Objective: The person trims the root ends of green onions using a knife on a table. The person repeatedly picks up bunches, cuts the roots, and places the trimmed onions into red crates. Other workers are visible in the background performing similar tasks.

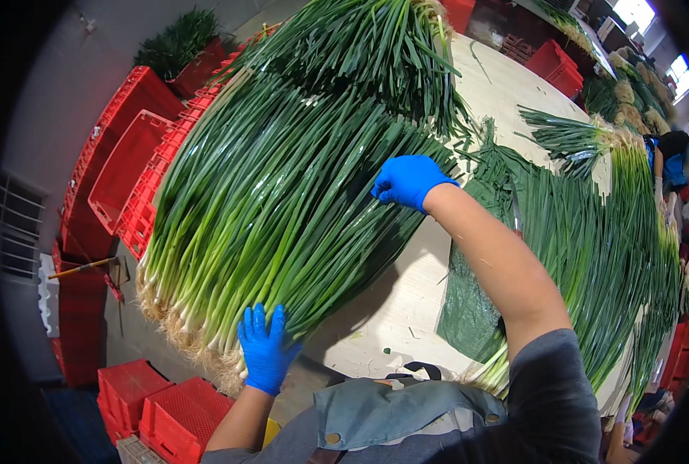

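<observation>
A wide, thick layer of green onions (267, 193) lies in front of me, roots and white ends at the lower left and dark leaves at the upper right. My left hand (266, 349), in a blue glove, rests on the pale stalks near the roots, its fingers stretched out. Over the leafy ends is my right hand (415, 182), also blue-gloved, with its fingers curled closed. What they hold, if anything, is hidden. Farther back, another heap of green onions (360, 46) overlaps the layer's leaves.
On the pale tabletop (406, 286), more green onions (569, 232) spread to the right beside a dark green sheet (468, 309). Red crates (128, 170) stand on the left, others (182, 417) at the lower left. Another person (673, 158) is at the far right.
</observation>
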{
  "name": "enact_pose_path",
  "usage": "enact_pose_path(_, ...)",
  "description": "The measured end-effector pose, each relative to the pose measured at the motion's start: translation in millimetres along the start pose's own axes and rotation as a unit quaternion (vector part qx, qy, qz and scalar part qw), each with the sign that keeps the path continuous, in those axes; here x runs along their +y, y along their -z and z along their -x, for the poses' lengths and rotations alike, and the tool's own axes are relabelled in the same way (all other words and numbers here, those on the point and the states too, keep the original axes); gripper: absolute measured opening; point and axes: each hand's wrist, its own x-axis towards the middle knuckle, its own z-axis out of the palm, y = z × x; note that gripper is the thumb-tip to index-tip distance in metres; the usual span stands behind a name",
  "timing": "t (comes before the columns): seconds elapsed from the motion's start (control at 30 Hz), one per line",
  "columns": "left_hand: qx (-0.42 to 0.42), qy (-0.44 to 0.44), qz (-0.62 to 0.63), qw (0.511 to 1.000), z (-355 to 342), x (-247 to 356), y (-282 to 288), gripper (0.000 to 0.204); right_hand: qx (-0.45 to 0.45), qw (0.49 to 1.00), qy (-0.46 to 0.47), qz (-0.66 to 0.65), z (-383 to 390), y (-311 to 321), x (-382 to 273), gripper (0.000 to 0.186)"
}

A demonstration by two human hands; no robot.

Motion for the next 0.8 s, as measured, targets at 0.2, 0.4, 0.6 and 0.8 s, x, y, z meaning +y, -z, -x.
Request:
enact_pose_path(0.2,0.000,-0.003,0.000,1.000,0,0,0,0.089,0.097,0.987,0.119,-0.045,12,3,5,0.011)
enact_pose_path(0.4,-0.002,-0.004,0.002,1.000,0,-1,-1,0.090,0.079,0.991,0.097,-0.053,14,-5,0,0.014)
enact_pose_path(0.6,0.006,-0.008,0.003,1.000,-1,-1,0,0.085,0.079,0.979,0.153,-0.113,12,-13,9,0.010)
enact_pose_path(0.8,0.007,-0.002,0.005,1.000,0,0,0,0.083,0.047,0.993,0.102,0.042,10,-3,-9,0.007)
